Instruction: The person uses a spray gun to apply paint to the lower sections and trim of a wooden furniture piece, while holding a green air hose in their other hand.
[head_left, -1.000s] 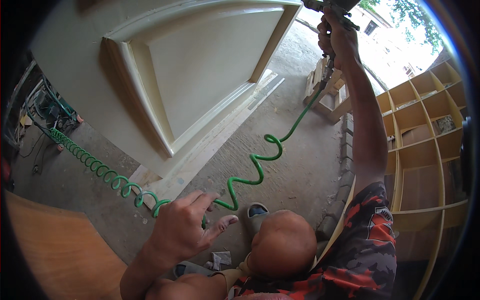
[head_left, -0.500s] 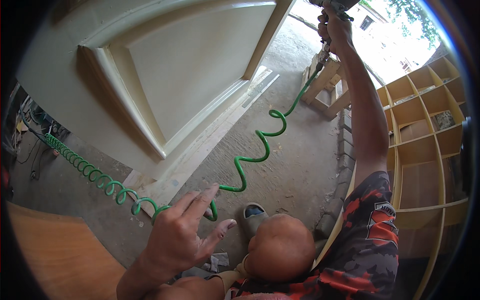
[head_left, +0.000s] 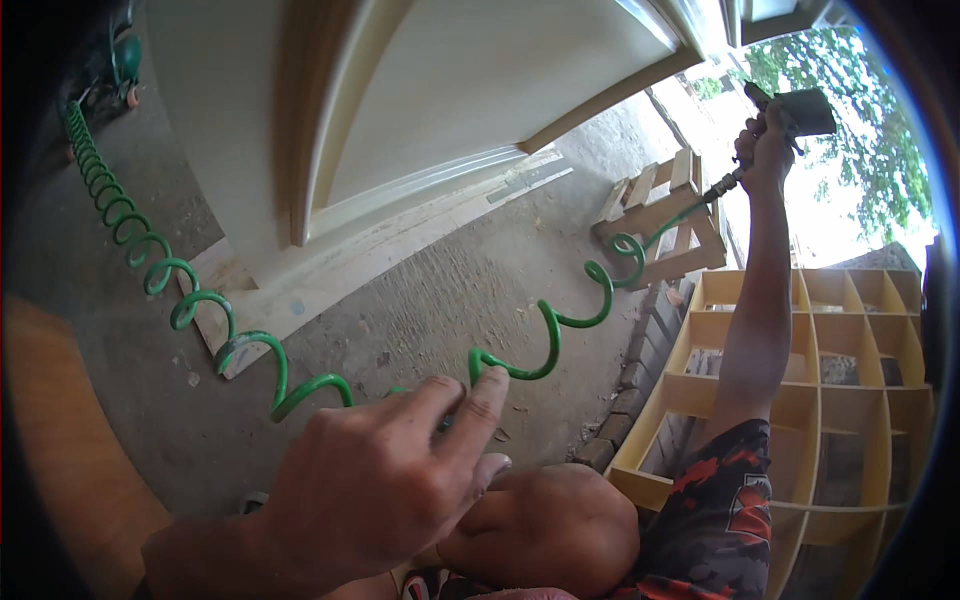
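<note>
Spray gun [head_left: 805,112] in my right hand [head_left: 768,150], green hose [head_left: 555,345] by my left

My right arm is stretched out ahead, and that hand's fingers are wrapped round the gun at the far end of my reach, its cup jutting out to the right of my fist. The hose joins below that fist and runs in loose coils back toward my left hand [head_left: 390,470], which is raised close in front of me, back up, forefinger extended and thumb apart from it. The hose passes behind those fingers; I cannot tell whether they grip it or merely touch it. Beyond my left hand the coils tighten, leading away to the far left.

Ahead of my left hand stands a big white panel [head_left: 430,110], with boards [head_left: 350,270] on the floor along its foot. A wooden crate [head_left: 660,215] sits below and left of my right hand. Under my right forearm spreads a shelf frame [head_left: 850,400], a row of bricks [head_left: 620,410] beside it. My knee [head_left: 560,520] is just right of my left hand.
</note>
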